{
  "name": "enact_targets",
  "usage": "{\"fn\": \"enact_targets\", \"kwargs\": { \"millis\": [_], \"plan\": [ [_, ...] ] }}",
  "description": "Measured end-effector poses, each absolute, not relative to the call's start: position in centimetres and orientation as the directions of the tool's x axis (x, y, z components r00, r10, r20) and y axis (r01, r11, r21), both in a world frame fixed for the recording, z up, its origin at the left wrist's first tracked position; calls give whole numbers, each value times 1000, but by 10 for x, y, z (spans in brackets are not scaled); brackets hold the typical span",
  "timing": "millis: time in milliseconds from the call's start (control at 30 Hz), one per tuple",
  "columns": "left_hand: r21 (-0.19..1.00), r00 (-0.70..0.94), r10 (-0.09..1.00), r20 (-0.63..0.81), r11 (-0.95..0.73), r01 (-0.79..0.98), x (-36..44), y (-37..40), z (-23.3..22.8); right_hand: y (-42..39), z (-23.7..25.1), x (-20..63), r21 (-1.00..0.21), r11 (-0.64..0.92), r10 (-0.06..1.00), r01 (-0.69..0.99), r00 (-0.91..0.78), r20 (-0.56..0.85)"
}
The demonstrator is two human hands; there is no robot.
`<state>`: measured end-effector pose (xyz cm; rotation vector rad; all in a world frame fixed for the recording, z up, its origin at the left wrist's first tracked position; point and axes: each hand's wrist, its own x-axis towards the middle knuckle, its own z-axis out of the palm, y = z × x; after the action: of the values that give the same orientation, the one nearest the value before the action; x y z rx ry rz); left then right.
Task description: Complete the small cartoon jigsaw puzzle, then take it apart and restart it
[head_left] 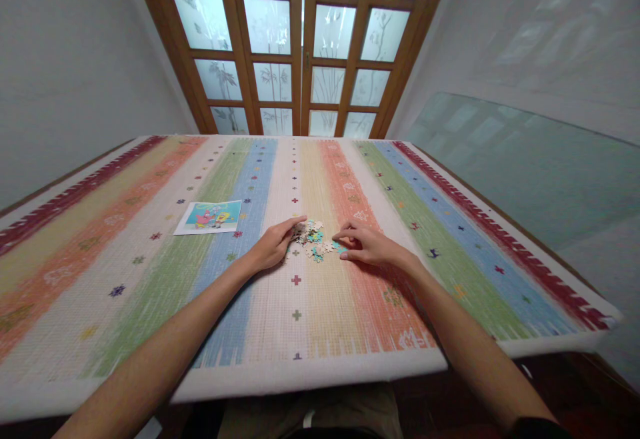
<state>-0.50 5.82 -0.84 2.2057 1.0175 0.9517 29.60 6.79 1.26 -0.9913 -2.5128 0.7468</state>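
A small heap of loose jigsaw pieces (314, 239), teal and pale, lies on the striped cloth near the middle of the table (300, 319). My left hand (274, 244) rests at the heap's left side, its fingertips on a piece at the edge. On the heap's right side my right hand (364, 244) has its fingers curled, the tips touching pieces. A cartoon picture card (210, 217) lies flat to the left, beyond my left hand.
The table's multicoloured striped cloth reaches to all edges. Wooden doors with frosted glass panes (300, 45) stand behind the table. A glass sheet (525, 165) leans against the right wall. White walls close both sides.
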Motion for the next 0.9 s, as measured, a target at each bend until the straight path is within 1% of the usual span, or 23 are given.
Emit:
{"fn": "enact_targets", "kwargs": {
  "millis": [67,133,233,333,433,500,667,800,900],
  "plan": [
    [672,518,785,339,-587,451,-5,56,-8,69,12,298,-586,607,708,538,-701,90],
    [647,565,765,309,-604,465,-3,53,-8,69,10,298,-598,603,707,527,-701,95],
    [644,590,741,320,-627,438,-1,51,-8,69,7,296,-619,603,708,503,-695,126],
    [727,548,757,355,-592,348,-1,52,-11,68,5,294,-649,579,725,493,-675,134],
    [831,498,794,348,-507,227,-3,58,-15,65,5,290,-684,529,758,502,-643,115],
    [875,475,813,335,-456,164,-7,63,-17,62,6,286,-694,511,772,507,-626,111],
    [920,386,872,301,-372,124,-17,73,-17,56,7,275,-683,519,785,514,-603,143],
    [922,294,904,311,-362,140,-16,76,-16,54,5,268,-655,571,773,495,-594,225],
    [913,274,908,318,-371,171,-16,75,-13,54,5,267,-627,619,750,473,-592,294]
  ]
}}
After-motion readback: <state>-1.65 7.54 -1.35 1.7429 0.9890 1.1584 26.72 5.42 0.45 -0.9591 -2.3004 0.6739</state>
